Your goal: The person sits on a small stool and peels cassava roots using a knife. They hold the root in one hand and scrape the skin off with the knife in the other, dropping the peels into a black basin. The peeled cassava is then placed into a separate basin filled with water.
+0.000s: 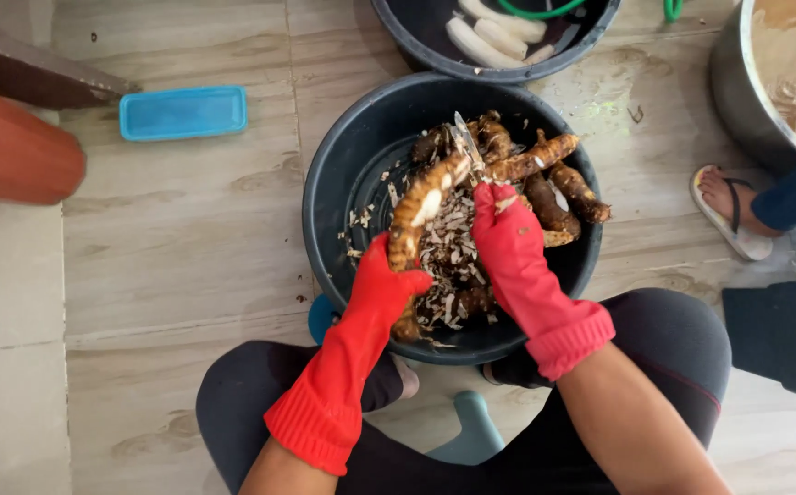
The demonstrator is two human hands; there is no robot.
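Observation:
Both my hands wear red rubber gloves over a black basin (338, 174). My left hand (389, 280) grips the lower end of a long brown cassava root (424, 206), which shows a pale peeled patch. My right hand (501, 229) is closed on a knife (465, 142) whose blade rests against the upper part of that root. Several unpeeled brown roots (554, 188) lie in the right side of the basin. Loose peelings (453, 252) cover the basin bottom between my hands.
A second black basin (416, 41) at the top holds peeled white roots in water. A metal pot (737, 92) of murky water stands top right, beside another person's sandalled foot (728, 206). A blue rectangular lid (183, 112) and an orange container (13, 151) lie at the left.

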